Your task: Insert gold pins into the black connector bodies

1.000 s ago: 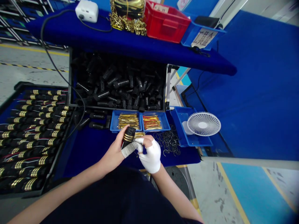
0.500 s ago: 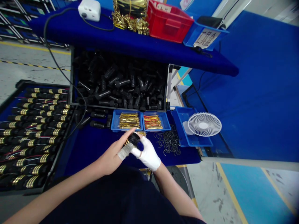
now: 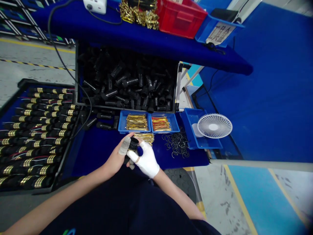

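Note:
Close to my body I hold a black ribbed cylindrical part (image 3: 133,143), its round end tilted up. My left hand (image 3: 116,159), with grey covers on some fingertips, is wrapped round its left side. My right hand (image 3: 147,162), in a white glove, closes on the part from the right with thumb and fingers; some fingertips are hidden. Just behind the hands lies a bundle of gold-coloured strips (image 3: 146,138) on the blue cloth. Farther back are two blue trays, one with gold strips (image 3: 137,122), the other with red and gold strips (image 3: 160,124).
A large bin (image 3: 176,94) of black threaded parts stands behind the trays. Black rings (image 3: 178,143) lie to the right, near a white fan (image 3: 214,126). At left is a tray (image 3: 55,184) of black parts with gold bands. A blue shelf (image 3: 146,44) overhangs the bin.
Both hands have moved slightly left and towards my body with the black part, which is now more upright. The strip bundle behind them shows more. The whole view has shifted a little.

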`<state>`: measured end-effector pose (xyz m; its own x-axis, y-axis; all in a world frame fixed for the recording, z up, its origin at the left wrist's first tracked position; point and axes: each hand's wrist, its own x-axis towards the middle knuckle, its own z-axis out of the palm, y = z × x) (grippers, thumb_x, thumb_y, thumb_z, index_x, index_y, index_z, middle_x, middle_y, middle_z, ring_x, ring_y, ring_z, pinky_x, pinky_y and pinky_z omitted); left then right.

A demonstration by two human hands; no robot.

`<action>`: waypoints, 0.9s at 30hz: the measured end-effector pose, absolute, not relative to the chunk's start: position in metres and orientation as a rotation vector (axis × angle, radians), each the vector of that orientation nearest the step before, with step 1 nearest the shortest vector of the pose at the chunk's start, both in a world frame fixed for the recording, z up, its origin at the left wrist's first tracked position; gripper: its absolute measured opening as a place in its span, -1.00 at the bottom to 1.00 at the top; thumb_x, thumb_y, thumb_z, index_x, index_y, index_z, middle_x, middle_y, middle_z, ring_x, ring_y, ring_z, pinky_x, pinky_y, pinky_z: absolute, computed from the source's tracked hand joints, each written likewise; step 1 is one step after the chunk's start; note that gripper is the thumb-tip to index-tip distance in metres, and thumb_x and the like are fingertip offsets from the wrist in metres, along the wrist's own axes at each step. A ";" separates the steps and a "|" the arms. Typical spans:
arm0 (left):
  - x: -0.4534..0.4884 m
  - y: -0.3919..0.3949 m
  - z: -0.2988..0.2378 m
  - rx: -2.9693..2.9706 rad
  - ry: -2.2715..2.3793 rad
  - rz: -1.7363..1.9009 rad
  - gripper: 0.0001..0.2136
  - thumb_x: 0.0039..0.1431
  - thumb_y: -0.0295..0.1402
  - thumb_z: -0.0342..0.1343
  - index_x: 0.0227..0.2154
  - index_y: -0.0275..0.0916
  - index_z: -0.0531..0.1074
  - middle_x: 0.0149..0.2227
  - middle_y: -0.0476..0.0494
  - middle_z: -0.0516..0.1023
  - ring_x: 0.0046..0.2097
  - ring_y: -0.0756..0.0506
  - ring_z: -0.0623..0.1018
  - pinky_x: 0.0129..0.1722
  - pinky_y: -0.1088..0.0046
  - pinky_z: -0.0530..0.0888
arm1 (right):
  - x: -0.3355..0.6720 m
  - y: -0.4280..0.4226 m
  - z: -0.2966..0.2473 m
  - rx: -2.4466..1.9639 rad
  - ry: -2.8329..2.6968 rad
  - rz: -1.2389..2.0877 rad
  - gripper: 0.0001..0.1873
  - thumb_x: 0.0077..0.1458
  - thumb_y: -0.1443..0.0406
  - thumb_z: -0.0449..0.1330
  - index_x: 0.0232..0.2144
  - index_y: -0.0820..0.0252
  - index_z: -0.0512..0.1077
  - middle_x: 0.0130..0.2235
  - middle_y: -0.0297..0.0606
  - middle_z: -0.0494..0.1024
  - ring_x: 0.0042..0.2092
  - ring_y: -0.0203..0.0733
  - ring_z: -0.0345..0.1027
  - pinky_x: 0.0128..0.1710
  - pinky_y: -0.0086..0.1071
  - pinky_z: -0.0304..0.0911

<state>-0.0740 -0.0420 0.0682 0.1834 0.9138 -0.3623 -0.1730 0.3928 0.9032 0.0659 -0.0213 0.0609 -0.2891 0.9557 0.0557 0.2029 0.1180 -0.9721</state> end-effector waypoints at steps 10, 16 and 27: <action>-0.203 -0.037 -0.027 1.540 2.067 0.632 -0.45 0.17 -0.01 0.15 0.05 -0.37 0.42 0.01 -0.50 0.39 0.14 -0.57 0.34 0.14 -0.24 0.23 | 0.116 0.005 -0.018 -1.608 -2.002 0.709 -0.81 0.24 0.34 0.17 -0.10 0.15 0.51 -0.04 -0.19 0.60 0.05 -0.14 0.46 0.13 -0.28 0.30; -0.227 -0.033 -0.043 1.923 2.295 0.402 -0.33 0.29 -0.10 0.00 0.35 -0.40 0.12 0.07 -0.57 0.32 0.20 -0.57 0.26 0.16 -0.15 0.23 | 0.091 -0.007 -0.039 -1.690 -2.247 0.757 -0.87 0.21 0.31 0.22 -0.18 0.10 0.54 -0.12 -0.23 0.60 -0.09 -0.16 0.51 -0.01 -0.36 0.33; -0.219 0.033 -0.046 1.941 2.004 0.562 -0.53 0.22 -0.40 0.01 0.20 -0.26 0.39 0.10 -0.48 0.32 0.26 -0.52 0.20 0.24 -0.16 0.09 | 0.045 -0.005 -0.053 -1.685 -2.292 0.947 -0.84 0.17 0.33 0.20 -0.17 0.12 0.49 0.05 -0.11 0.49 -0.08 -0.07 0.48 -0.06 -0.24 0.32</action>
